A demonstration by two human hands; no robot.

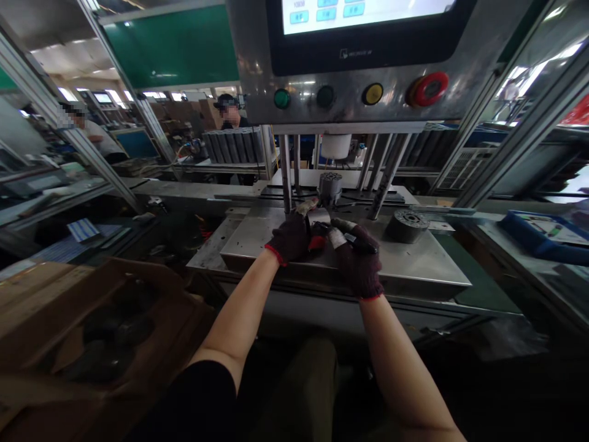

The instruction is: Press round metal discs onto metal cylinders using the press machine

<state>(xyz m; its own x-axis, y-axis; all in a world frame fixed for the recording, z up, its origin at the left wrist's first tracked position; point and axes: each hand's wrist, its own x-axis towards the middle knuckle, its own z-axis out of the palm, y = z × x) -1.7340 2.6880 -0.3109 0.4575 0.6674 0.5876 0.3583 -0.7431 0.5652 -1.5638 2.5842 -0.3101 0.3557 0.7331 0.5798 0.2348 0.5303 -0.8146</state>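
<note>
Small metal cylinder (318, 216) sits between the two hands, over the steel platform (427, 264), about midway between its left and right edges; can't tell if it touches the surface. Left hand (292, 236), in a dark knit glove with pale fingertips, is curled round the cylinder's left side, mostly closed on it. Right hand (361, 258), gloved the same, is folded round a black pen-like tool (361, 244), its tip end pointing toward the cylinder; contact unclear. Red piece (316, 244) just below the cylinder, between the hands, too blurred to name. Slotted metal core (406, 227) stands upright near the platform's rear right corner. Second core (330, 186) stands upright beyond the hands, near the rear edge, between metal posts (386, 175). White press head (335, 146) hangs above it. Overhead: control panel (345, 98) with lit screen, green, dark and yellow buttons, red knob. Off the platform's left edge, lower: open cardboard box (32, 285) with dark round parts in it. Off the right edge: blue tray (519, 236). Behind: row of grey cylinders (234, 146), one person (229, 113) beyond them, another person (96, 135) further left.
</note>
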